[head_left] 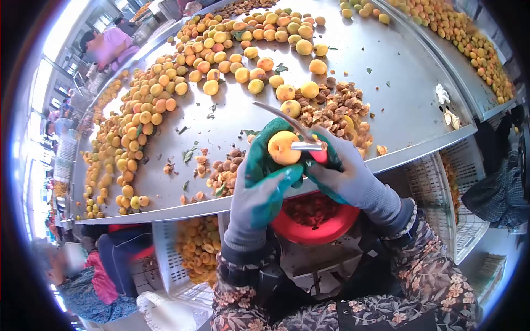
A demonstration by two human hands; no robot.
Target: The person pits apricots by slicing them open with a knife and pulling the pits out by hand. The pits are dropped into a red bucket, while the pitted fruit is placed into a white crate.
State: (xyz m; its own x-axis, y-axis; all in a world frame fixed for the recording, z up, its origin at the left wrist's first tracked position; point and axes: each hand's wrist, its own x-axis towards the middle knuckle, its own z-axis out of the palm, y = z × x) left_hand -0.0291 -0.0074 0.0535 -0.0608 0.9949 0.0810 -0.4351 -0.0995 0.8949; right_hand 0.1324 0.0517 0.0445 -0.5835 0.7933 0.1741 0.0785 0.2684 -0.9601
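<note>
Left hand: the gloved left hand [259, 190] is curled around one yellow fruit [282, 150], thumb below it and fingers behind, with little gap left.
Right hand: the gloved right hand [342, 165] is closed on a red-handled tool [307, 146], whose metal tube lies at the fruit's side; whether tube and fruit touch is unclear.
Fruit position: above the near edge of the surface [408, 94], between the two hands, clear of the piles.
Curved blade: the thin blade [288, 119] juts out past the left fingers; I cannot tell whether it belongs to the tool. A twist of the wrist could bring it against the glove.
Tube slip: smooth, rounded skin could let the metal skid off toward the left thumb, if pushed at an angle.
Wet gloves: the green coating looks shiny, perhaps with juice; a slick palm could let the fruit turn or pop loose.
Drop path: a lost fruit would probably land in the red basin [346, 220] below the edge, among dark pieces.
Behind the hands: loose fruit [309, 89] and brown pits [337, 105] lie near; a wide swing could scatter them.
</note>
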